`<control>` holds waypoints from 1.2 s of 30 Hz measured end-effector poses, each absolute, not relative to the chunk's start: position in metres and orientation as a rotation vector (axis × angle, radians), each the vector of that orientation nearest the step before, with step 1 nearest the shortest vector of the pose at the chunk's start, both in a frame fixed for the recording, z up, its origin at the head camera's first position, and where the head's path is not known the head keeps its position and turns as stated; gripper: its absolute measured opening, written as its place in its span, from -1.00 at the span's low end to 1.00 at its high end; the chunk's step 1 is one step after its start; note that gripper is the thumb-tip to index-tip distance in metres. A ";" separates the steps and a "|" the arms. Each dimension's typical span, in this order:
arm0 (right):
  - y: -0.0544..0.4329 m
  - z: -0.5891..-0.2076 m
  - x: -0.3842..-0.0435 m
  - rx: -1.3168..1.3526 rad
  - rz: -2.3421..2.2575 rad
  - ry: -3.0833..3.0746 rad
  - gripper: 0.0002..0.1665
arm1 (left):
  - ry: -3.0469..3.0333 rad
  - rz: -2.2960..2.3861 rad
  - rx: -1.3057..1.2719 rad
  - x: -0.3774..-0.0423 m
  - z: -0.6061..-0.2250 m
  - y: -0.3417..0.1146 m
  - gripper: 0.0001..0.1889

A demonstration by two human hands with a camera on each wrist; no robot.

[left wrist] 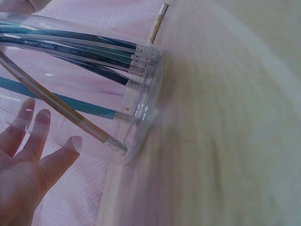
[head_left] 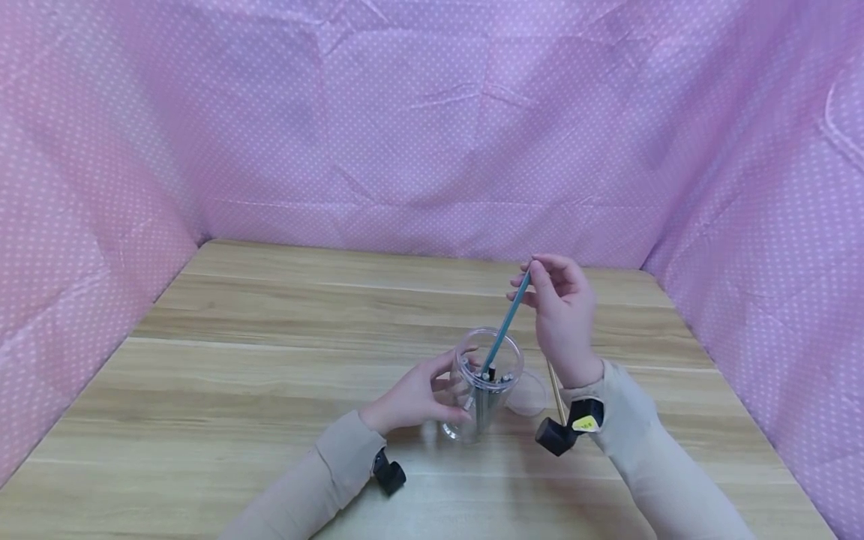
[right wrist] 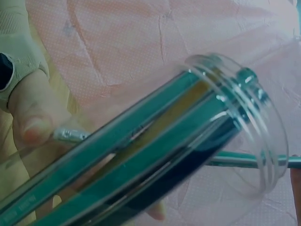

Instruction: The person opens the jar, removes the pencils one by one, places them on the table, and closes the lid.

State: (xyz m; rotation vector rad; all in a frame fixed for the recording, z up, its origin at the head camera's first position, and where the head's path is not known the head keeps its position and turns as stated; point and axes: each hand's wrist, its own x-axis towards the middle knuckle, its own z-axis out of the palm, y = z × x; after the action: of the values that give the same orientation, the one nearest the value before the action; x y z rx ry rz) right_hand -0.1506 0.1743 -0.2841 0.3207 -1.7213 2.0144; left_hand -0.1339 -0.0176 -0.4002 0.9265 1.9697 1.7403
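- My left hand [head_left: 420, 391] has its fingers curled round the wall of the jar [head_left: 518, 358], which I judge steadies it for my other hand.
- The jar is uncovered over the counter [head_left: 270, 352]; I can't tell whether its base touches.
- Inside, teal and dark pencils [left wrist: 94, 40] bunch along 1 side and a yellow pencil [left wrist: 70, 110] slants across, eraser ends at the base.
- The teal pencil [head_left: 507, 322] leans out of the mouth, its lower end within.
- A clear disc [head_left: 529, 396], perhaps the lid, lies just beside the jar, presumably off so the mouth is free.
- A gold pencil [head_left: 556, 390] lies outside, partly hidden.
- My right hand [head_left: 565, 319] pinches the teal pencil's top, probably so the fingers clear the rim.
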 end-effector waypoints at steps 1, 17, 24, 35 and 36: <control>0.175 -0.285 -0.152 0.316 2.024 -1.717 -0.84 | 1.968 1.745 0.929 -0.134 -0.400 -0.018 -0.04; 0.182 -0.286 -0.161 0.360 2.189 -1.810 -0.90 | 1.962 1.728 0.908 -0.135 -0.400 -0.018 -0.02; 0.182 -0.279 -0.167 0.410 2.190 -1.858 -0.86 | 1.974 1.713 0.896 -0.135 -0.401 -0.019 -0.02; 0.187 -0.230 -0.189 0.508 1.959 -1.887 -0.88 | 1.951 1.728 0.906 -0.135 -0.400 -0.019 -0.03; 0.188 -0.226 -0.190 0.515 1.956 -1.881 -0.88 | 1.954 1.729 0.908 -0.135 -0.400 -0.019 -0.04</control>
State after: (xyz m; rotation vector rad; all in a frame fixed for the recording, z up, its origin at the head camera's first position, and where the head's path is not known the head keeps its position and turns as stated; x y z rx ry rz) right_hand -0.1901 0.1882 -0.2259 0.5146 -1.8808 1.9562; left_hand -0.1350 -0.0188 -0.4000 0.9080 1.9544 1.7289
